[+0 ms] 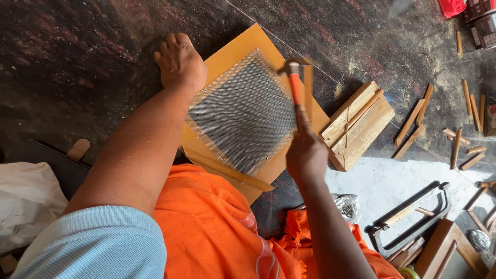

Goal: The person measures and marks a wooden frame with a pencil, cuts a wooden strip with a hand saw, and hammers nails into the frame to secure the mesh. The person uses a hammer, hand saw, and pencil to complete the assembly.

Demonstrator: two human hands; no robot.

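From the head camera, looking down: my left hand lies flat at about 11 o'clock, palm down and fingers together, pressing on the top-left corner of the yellow board. The board sits tilted like a diamond on the dark stone floor, just ahead of my knees, at the centre of the view. A square of grey wire mesh covers the middle of the board, its pale border dotted with small nails.

My right hand is at about 4 o'clock from the mesh, fingers wrapped tight around the handle of a hammer. The orange handle points up toward 12 o'clock and the metal head hangs over the right edge of the mesh, beside a thin wooden strip lying along that border. Whether the head touches the board I cannot tell.

A second wooden strip lies along the lower-left edge of the board, touching my orange cloth.

At 3 o'clock, just beside the board, rests a wooden frame piece. Further right, short wood offcuts lie scattered. At 5 o'clock a hacksaw frame lies on a pale patch of floor.
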